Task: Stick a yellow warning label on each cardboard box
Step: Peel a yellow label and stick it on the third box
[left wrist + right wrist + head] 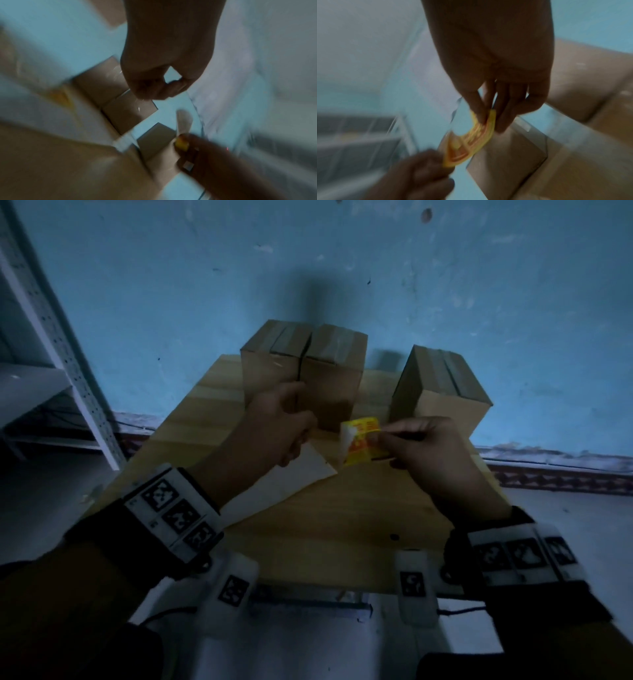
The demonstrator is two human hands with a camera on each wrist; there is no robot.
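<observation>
Now R hand [431, 453] grip pinches yellow label [361, 445], L hand [277, 426] curled on backing.

Three cardboard boxes [270, 354] [334, 371] [440, 392], one yellow label [363, 440], two hands [277, 426] [428, 453].

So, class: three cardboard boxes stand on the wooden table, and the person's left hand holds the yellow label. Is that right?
Not quite: the right hand pinches the yellow label, as the head view shows. The left hand holds a white sheet instead. Three cardboard boxes do stand on the wooden table.
</observation>
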